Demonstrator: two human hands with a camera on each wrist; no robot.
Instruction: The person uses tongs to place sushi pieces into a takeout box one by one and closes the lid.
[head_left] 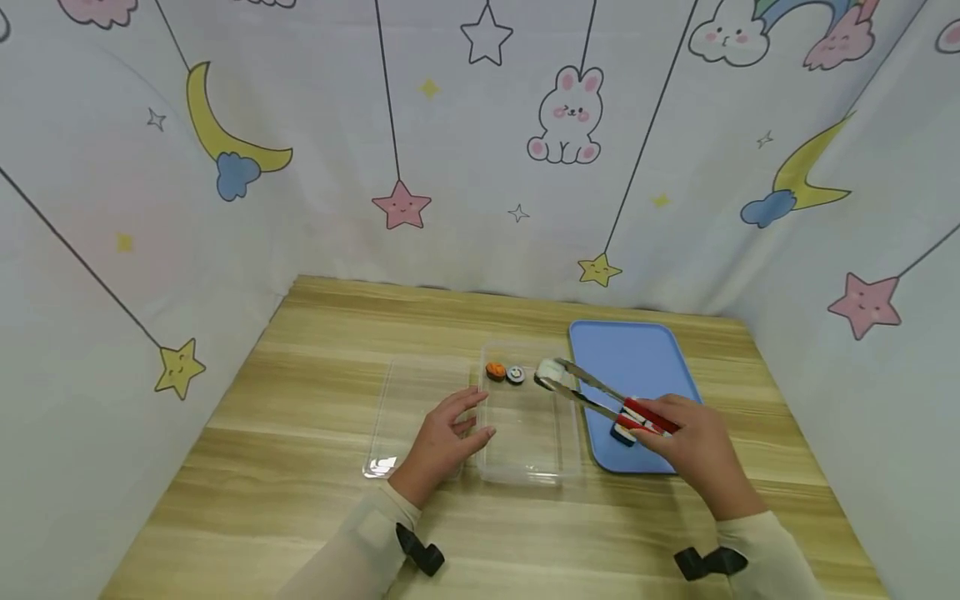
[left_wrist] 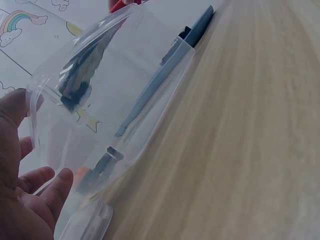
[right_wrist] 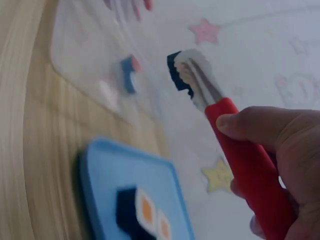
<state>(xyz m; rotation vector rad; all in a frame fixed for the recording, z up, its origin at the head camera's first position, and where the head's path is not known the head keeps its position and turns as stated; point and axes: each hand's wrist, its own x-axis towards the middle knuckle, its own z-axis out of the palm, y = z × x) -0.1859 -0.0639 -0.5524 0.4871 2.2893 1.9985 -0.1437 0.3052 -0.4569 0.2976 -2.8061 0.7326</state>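
Observation:
In the head view my right hand (head_left: 693, 437) grips tongs (head_left: 600, 407) by their red handles. Their metal tips pinch a white rice-ball-like piece with a black strip (right_wrist: 189, 72), raised over the right side of a clear plastic box (head_left: 525, 462). Inside the box, near its far left corner, sit an orange-topped sushi piece (head_left: 495, 372) and a round white-and-black sushi roll (head_left: 515, 375). My left hand (head_left: 442, 442) touches the box's left wall with fingers loosely spread. Part of its thumb shows through the clear plastic in the left wrist view.
A blue tray (head_left: 622, 350) lies right of the box, with dark-wrapped sushi pieces (right_wrist: 145, 210) partly under the right hand and tongs. A clear flat lid (head_left: 408, 383) lies left of the box on the wooden table (head_left: 300, 400). Patterned curtains (head_left: 487, 167) enclose the table.

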